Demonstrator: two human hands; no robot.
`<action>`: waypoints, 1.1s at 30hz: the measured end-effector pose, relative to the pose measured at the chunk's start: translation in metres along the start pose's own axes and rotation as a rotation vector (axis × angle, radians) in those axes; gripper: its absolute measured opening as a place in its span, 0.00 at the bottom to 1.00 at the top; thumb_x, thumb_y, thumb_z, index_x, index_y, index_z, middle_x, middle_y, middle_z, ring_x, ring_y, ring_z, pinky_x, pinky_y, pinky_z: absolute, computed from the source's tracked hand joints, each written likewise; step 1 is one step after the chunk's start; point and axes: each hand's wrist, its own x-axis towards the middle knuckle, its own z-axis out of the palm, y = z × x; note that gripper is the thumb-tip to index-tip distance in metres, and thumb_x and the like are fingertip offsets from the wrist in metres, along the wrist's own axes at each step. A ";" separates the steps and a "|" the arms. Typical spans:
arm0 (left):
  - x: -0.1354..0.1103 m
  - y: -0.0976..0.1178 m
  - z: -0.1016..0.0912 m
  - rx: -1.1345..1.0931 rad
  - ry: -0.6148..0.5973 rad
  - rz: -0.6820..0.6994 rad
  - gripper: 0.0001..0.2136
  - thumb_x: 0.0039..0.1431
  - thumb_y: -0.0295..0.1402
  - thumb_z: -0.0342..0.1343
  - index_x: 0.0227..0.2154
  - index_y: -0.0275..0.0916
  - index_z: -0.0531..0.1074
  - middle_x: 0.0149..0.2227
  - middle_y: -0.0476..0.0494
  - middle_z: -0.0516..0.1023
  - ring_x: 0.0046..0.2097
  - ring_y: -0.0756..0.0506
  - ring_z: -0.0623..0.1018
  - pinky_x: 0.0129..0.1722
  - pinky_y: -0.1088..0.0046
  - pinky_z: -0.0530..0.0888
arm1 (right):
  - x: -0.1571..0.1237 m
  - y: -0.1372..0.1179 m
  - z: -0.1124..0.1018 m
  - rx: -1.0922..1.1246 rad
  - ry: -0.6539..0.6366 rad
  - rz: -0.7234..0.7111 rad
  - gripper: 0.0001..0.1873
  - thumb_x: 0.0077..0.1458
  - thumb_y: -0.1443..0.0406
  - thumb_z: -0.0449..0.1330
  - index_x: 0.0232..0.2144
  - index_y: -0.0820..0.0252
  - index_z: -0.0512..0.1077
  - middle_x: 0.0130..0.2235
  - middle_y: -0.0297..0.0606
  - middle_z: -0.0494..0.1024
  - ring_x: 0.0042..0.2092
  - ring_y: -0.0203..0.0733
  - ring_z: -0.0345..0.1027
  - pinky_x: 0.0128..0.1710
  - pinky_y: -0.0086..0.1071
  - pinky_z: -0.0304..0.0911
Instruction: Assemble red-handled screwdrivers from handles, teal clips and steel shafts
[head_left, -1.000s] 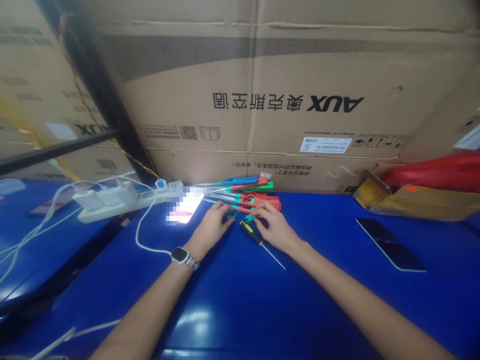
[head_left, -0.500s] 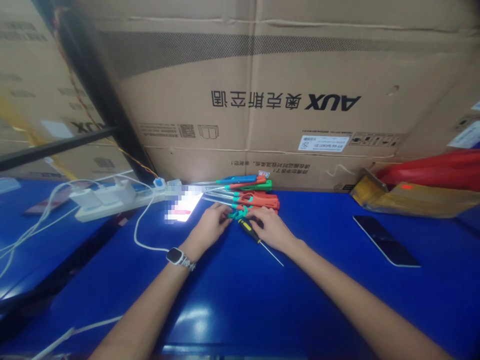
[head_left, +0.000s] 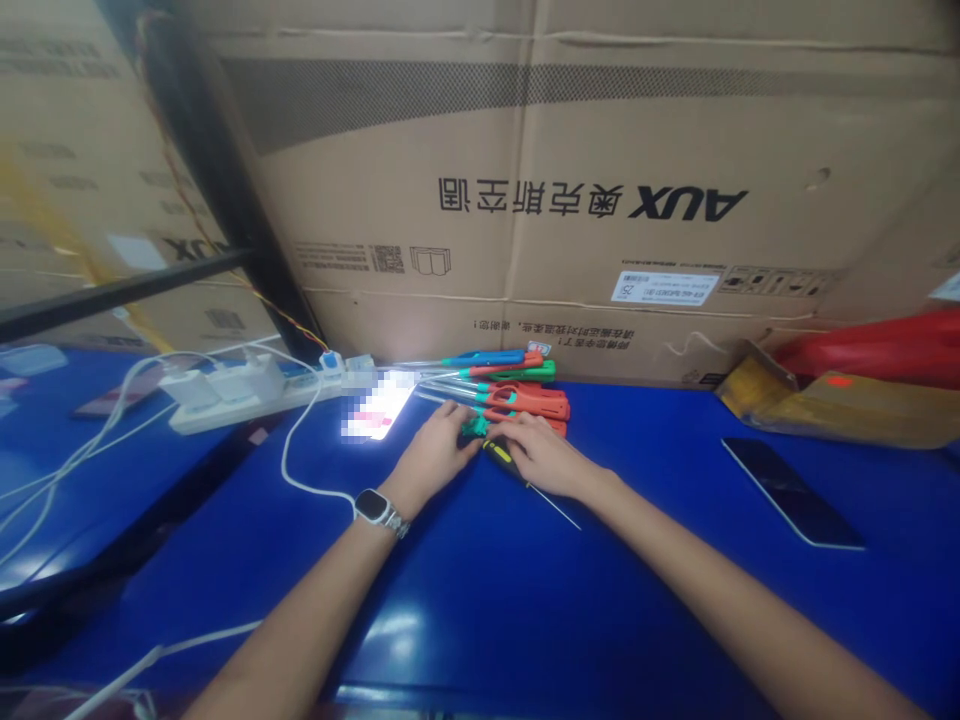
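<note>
Small green plastic parts sit in a cluster between my two hands. From the left, my left hand, with a watch at the wrist, closes its bent fingertips on the cluster's edge. My right hand has its fingers curled in on the other side of the same parts, its fingertips partly hidden. Under the right hand lies a screwdriver with a black and yellow handle, its thin shaft pointing toward me. Just behind are several long-necked gas lighters, orange, green and blue, laid side by side with metal tubes to the left.
A lit phone lies left of the lighters, a dark phone on the right. White chargers fill a power strip with trailing cables. A large cardboard box stands behind the blue table; an open carton is at right.
The view has shifted slightly, moving the scene right. My left hand has come closer to my right, and less of the green parts shows between them. The screwdriver stays under the right hand.
</note>
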 end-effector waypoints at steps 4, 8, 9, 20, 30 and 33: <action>-0.003 -0.005 -0.005 0.033 -0.015 0.017 0.13 0.60 0.30 0.59 0.48 0.41 0.71 0.47 0.41 0.72 0.43 0.43 0.78 0.44 0.64 0.76 | 0.006 0.000 0.003 0.032 -0.025 -0.005 0.22 0.61 0.75 0.49 0.50 0.53 0.72 0.48 0.41 0.77 0.51 0.48 0.66 0.52 0.46 0.63; -0.003 -0.004 -0.011 0.186 -0.062 -0.008 0.15 0.62 0.32 0.58 0.51 0.41 0.71 0.48 0.40 0.72 0.44 0.40 0.78 0.41 0.64 0.76 | 0.007 0.002 0.003 0.119 0.036 -0.012 0.19 0.61 0.74 0.51 0.49 0.54 0.73 0.50 0.41 0.77 0.51 0.45 0.69 0.54 0.44 0.63; -0.003 -0.003 -0.012 0.226 -0.066 -0.014 0.15 0.62 0.33 0.58 0.51 0.41 0.71 0.48 0.40 0.72 0.45 0.40 0.78 0.41 0.63 0.75 | 0.006 0.003 0.002 0.133 0.063 -0.012 0.17 0.61 0.73 0.52 0.48 0.55 0.73 0.49 0.41 0.77 0.51 0.45 0.69 0.53 0.43 0.63; -0.003 0.007 -0.006 0.344 -0.049 0.135 0.11 0.66 0.32 0.55 0.48 0.41 0.75 0.49 0.39 0.73 0.50 0.37 0.72 0.49 0.57 0.73 | -0.018 0.001 -0.003 0.113 0.193 -0.008 0.08 0.61 0.70 0.56 0.38 0.58 0.75 0.40 0.39 0.80 0.43 0.43 0.72 0.48 0.40 0.63; 0.003 -0.015 -0.002 0.212 0.004 0.115 0.09 0.65 0.25 0.52 0.41 0.36 0.77 0.44 0.38 0.73 0.47 0.39 0.72 0.49 0.60 0.74 | -0.025 -0.010 -0.002 0.186 0.170 0.069 0.14 0.52 0.55 0.68 0.35 0.58 0.74 0.37 0.36 0.79 0.38 0.40 0.72 0.40 0.33 0.64; 0.005 -0.019 -0.002 0.244 0.030 0.132 0.10 0.65 0.24 0.49 0.39 0.36 0.77 0.44 0.38 0.73 0.46 0.40 0.72 0.50 0.60 0.73 | -0.025 -0.009 0.000 0.147 0.139 0.083 0.14 0.50 0.58 0.69 0.36 0.58 0.74 0.37 0.36 0.78 0.36 0.39 0.70 0.38 0.33 0.62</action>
